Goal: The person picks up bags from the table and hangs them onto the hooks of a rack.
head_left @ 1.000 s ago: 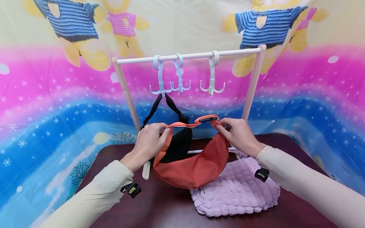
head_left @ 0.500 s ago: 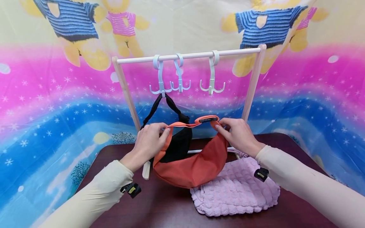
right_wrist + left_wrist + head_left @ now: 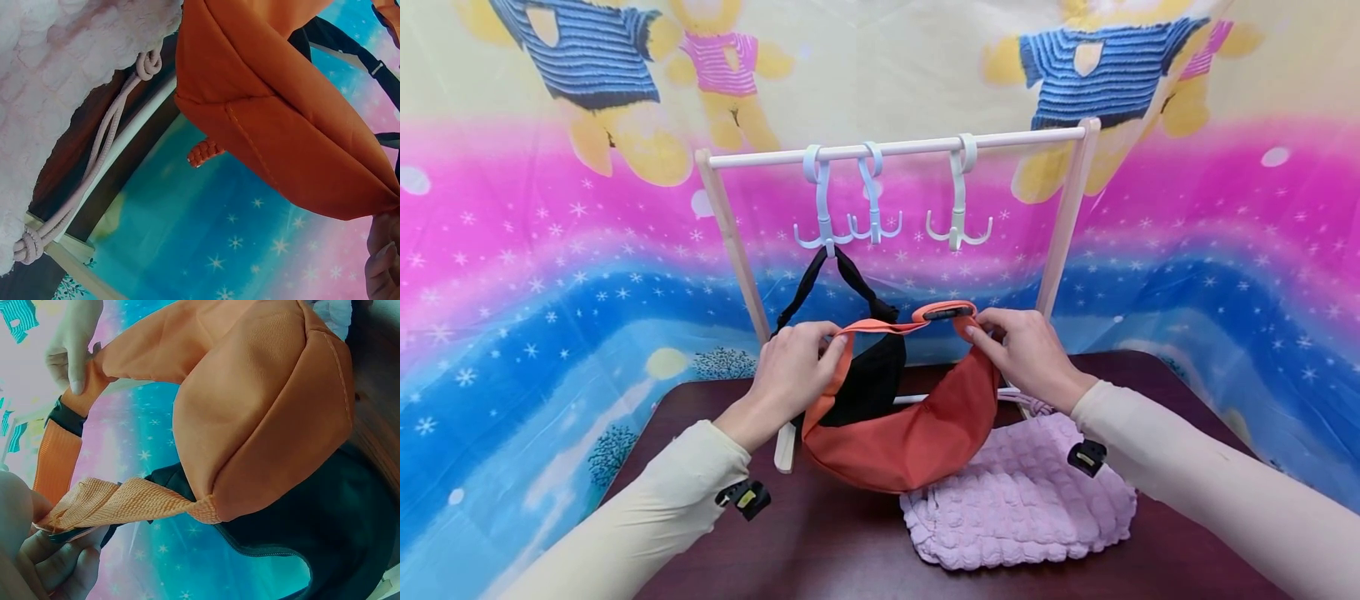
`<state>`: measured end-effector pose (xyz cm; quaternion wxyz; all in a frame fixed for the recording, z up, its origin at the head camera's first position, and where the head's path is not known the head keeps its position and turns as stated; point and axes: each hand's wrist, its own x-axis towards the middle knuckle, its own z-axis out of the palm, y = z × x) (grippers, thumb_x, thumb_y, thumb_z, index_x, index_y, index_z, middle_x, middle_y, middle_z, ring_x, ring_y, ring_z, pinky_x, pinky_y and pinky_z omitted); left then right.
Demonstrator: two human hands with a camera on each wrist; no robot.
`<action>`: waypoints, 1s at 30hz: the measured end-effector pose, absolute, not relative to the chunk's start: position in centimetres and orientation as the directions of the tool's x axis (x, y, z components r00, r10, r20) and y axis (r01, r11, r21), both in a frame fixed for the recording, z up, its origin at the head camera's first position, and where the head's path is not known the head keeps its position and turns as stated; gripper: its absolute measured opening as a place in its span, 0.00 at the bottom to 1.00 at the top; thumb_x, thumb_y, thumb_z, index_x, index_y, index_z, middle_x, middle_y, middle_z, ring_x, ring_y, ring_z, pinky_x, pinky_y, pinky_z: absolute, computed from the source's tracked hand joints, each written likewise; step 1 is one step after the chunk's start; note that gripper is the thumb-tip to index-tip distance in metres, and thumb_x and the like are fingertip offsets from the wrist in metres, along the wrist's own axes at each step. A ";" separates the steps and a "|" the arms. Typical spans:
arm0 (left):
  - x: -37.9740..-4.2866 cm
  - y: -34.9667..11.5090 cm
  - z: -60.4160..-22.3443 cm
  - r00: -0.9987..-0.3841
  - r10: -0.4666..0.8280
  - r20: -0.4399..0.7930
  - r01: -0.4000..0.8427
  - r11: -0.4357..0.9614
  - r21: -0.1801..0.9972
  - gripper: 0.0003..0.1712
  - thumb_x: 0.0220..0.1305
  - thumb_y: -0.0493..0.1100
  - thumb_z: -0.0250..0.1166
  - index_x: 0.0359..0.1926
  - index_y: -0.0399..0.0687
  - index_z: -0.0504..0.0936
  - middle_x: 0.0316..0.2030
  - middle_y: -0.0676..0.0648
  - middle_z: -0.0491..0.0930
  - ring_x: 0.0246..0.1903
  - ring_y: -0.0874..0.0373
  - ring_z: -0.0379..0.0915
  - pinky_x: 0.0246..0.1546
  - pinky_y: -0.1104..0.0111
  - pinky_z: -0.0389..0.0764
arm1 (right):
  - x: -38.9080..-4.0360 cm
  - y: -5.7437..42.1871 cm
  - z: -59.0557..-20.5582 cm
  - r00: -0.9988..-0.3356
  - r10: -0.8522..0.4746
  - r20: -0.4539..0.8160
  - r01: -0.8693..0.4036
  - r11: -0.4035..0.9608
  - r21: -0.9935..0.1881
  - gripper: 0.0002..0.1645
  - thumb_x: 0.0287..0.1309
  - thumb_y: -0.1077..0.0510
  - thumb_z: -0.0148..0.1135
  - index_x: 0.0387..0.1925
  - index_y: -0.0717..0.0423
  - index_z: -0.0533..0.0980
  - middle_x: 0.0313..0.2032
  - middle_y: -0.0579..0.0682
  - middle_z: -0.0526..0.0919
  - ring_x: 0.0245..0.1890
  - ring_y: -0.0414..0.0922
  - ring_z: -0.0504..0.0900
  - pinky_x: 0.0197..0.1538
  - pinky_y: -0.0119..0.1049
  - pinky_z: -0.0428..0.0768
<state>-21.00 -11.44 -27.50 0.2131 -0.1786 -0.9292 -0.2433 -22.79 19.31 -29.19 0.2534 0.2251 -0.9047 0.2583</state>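
A rust-orange crescent-shaped waist bag (image 3: 902, 446) hangs between both hands by its strap (image 3: 887, 327). My left hand (image 3: 793, 367) pinches the strap on the left, where the webbing looks twisted in the left wrist view. At the bag's upper right end, my right hand (image 3: 1026, 350) pinches the strap beside a dark buckle (image 3: 947, 314). Behind the orange bag, a black bag (image 3: 872, 383) hangs by its strap from the leftmost hook (image 3: 823, 200); its lower part is hidden. The right wrist view shows the orange bag's seamed underside and an orange braided pull (image 3: 205, 152).
A wooden rack (image 3: 1063, 225) with a white bar (image 3: 910, 146) stands at the back. Two more hooks, one pale blue (image 3: 871, 192) and one pale green (image 3: 957, 192), hang there bare. A pink puffy bag (image 3: 1022, 508) with a knotted cord lies on the dark table (image 3: 820, 542), front right.
Both hands keep their hold on the strap and stay nearly still. The orange bag's lower edge has risen very slightly.
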 end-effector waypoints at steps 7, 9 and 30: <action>-21.0 -11.5 -27.5 -0.853 0.227 0.470 0.431 0.815 0.388 0.14 0.73 0.48 0.60 0.49 0.50 0.88 0.30 0.49 0.88 0.26 0.58 0.77 0.21 0.67 0.73 | -22.8 19.3 -29.5 -0.777 -0.276 0.566 -0.536 0.762 -0.364 0.09 0.65 0.58 0.66 0.44 0.56 0.85 0.29 0.52 0.87 0.22 0.39 0.79 0.23 0.32 0.75; -21.0 -11.5 -27.5 -0.852 0.227 0.471 0.431 0.814 0.388 0.14 0.73 0.48 0.60 0.49 0.50 0.88 0.30 0.49 0.88 0.26 0.58 0.77 0.21 0.67 0.73 | -22.8 19.3 -29.5 -0.773 -0.279 0.569 -0.539 0.762 -0.359 0.08 0.65 0.58 0.67 0.43 0.56 0.85 0.29 0.52 0.88 0.23 0.40 0.79 0.23 0.32 0.75; -21.1 -11.7 -27.2 -0.849 0.226 0.478 0.436 0.810 0.393 0.14 0.74 0.48 0.60 0.49 0.50 0.88 0.29 0.49 0.88 0.22 0.60 0.74 0.19 0.67 0.70 | -22.6 19.1 -29.0 -0.773 -0.279 0.569 -0.541 0.759 -0.362 0.09 0.65 0.58 0.67 0.44 0.56 0.85 0.29 0.52 0.87 0.23 0.40 0.79 0.23 0.32 0.75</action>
